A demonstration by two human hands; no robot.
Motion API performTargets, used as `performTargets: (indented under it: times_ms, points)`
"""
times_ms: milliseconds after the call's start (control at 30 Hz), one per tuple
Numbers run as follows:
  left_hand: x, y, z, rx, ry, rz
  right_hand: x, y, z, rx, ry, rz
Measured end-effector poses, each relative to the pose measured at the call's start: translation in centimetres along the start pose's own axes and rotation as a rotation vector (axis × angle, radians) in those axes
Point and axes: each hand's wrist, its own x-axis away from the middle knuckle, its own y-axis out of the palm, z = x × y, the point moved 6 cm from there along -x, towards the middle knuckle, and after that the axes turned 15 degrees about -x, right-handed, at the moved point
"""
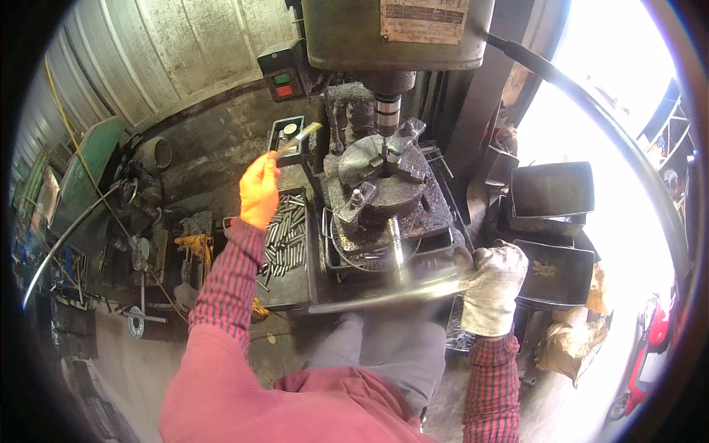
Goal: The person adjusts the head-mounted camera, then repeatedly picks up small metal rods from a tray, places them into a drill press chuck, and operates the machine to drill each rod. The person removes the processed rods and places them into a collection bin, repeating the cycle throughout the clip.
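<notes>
My left hand, in an orange glove, is closed around the handle of a small brush with pale yellow bristles. The brush is raised over a small dark box. My right hand, in a whitish work glove, grips the right end of a long metal bar handle, smeared by motion. From that bar a round shaft runs up to the front of a three-jaw chuck, which is covered in metal chips. Directly above the jaws hangs the drill press spindle.
A tray of several short metal pins lies left of the chuck. The drill press head overhangs the work, with a switch box beside it. Black bins stand at right, near a crumpled brown bag.
</notes>
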Motion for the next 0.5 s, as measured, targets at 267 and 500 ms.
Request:
performTargets:
  times_ms: [267, 500]
  points:
    - [3.7, 4.4, 11.3, 0.023, 0.381, -0.134, 0.1, 0.2, -0.2, 0.029, -0.017, -0.008]
    - [0.8, 3.8, 5.9, 0.076, 0.259, -0.086, 0.3, 0.3, 0.1, 0.021, 0.023, -0.036]
